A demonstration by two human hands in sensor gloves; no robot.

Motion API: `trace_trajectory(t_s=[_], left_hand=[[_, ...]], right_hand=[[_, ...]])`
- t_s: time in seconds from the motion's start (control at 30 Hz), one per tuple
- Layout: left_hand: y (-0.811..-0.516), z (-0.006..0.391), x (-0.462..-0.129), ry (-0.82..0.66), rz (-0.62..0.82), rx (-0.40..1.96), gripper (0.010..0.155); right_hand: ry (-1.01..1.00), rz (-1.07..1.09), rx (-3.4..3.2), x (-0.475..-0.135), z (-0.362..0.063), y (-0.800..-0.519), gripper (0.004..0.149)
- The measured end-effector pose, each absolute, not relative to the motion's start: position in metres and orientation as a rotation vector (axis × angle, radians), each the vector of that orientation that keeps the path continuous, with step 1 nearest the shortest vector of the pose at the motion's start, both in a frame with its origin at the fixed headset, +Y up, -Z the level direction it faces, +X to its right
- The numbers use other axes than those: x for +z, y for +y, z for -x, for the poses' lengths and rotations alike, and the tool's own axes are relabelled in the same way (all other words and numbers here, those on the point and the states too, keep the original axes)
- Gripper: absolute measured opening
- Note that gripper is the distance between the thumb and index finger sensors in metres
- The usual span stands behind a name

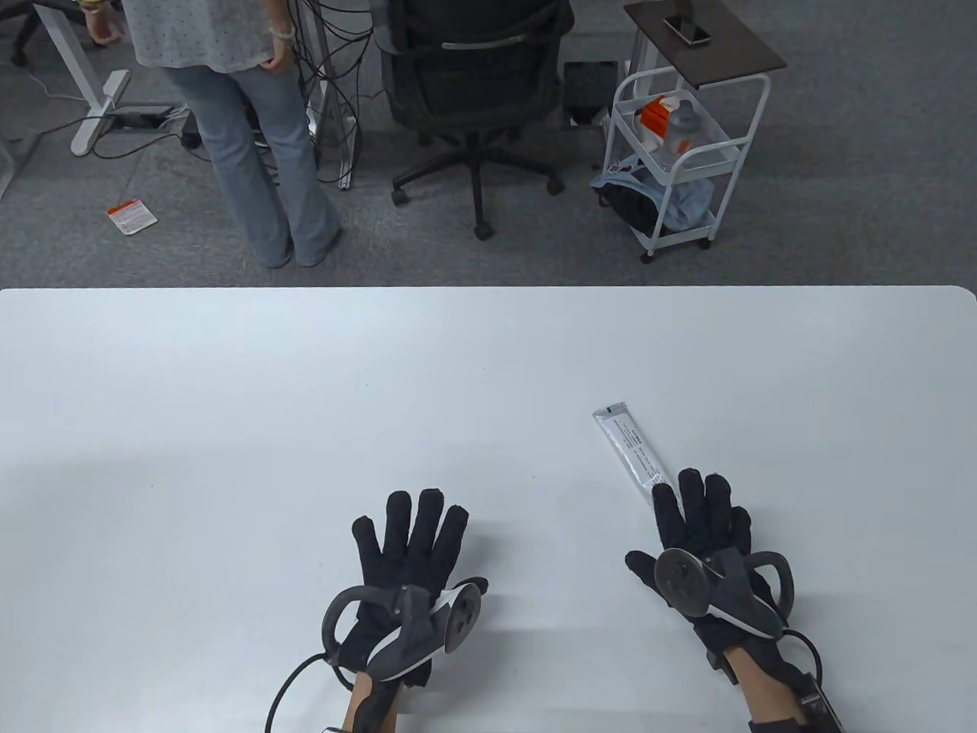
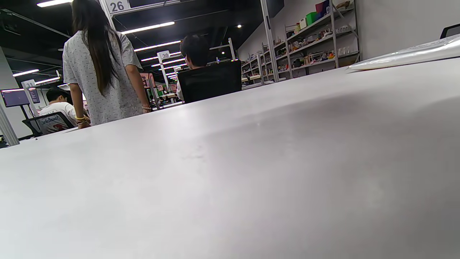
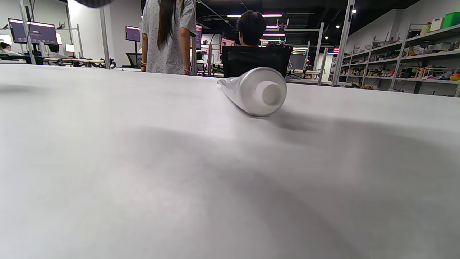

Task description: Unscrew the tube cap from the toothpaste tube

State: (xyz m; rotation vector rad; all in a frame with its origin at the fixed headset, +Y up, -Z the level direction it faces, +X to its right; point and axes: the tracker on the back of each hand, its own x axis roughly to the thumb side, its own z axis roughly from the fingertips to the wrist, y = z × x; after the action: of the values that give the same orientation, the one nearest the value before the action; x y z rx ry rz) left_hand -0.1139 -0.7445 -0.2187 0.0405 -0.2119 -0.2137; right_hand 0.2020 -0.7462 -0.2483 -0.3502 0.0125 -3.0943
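A silver toothpaste tube [image 1: 630, 449] lies flat on the white table [image 1: 229, 397], right of centre, with its crimped end pointing away. In the right wrist view the tube [image 3: 248, 90] points its white cap [image 3: 270, 93] at the camera, still on the tube. My right hand [image 1: 698, 519] is open, palm down with fingers spread, over the tube's near end, and hides the cap in the table view; I cannot tell if it touches. My left hand [image 1: 412, 542] lies open and flat on the table, well left of the tube, holding nothing. The tube also shows in the left wrist view [image 2: 406, 54].
Beyond the table's far edge [image 1: 488, 288] are a standing person [image 1: 252, 114], a black office chair [image 1: 473, 84] and a white trolley [image 1: 679, 145]. Nothing else lies on the table.
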Motion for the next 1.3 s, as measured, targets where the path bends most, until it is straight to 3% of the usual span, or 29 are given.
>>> trace_trajectory(t_s=[0.23, 0.37, 0.43, 0.63, 0.9, 1.13, 1.3], left_hand=[[-0.741, 0.114, -0.217, -0.214, -0.055, -0.195, 0.086], [-0.741, 0.114, -0.217, -0.219, -0.057, -0.192, 0.086], [-0.741, 0.114, -0.216, -0.221, -0.065, -0.188, 0.086], [-0.739, 0.115, -0.216, -0.224, -0.078, -0.173, 0.086], [-0.738, 0.115, -0.215, -0.224, -0.091, -0.169, 0.086], [-0.736, 0.108, -0.21, -0.285, -0.103, -0.144, 0.087], [-0.732, 0.098, -0.203, -0.423, -0.122, -0.023, 0.089]], right_hand=[[-0.136, -0.018, -3.221, -0.283, -0.221, -0.741, 0.09], [-0.529, -0.202, -3.199, -0.312, -0.224, -0.753, 0.092], [-0.625, -0.212, -3.173, -0.32, -0.221, -0.759, 0.091], [-0.48, -0.267, -3.072, -0.323, -0.207, -0.76, 0.072], [-0.241, -0.286, -3.065, -0.323, -0.199, -0.75, 0.063], [-0.3, 0.016, -3.645, -0.305, -0.207, -0.718, 0.065], [-0.739, 0.558, -3.889, -0.29, -0.185, -0.715, 0.062]])
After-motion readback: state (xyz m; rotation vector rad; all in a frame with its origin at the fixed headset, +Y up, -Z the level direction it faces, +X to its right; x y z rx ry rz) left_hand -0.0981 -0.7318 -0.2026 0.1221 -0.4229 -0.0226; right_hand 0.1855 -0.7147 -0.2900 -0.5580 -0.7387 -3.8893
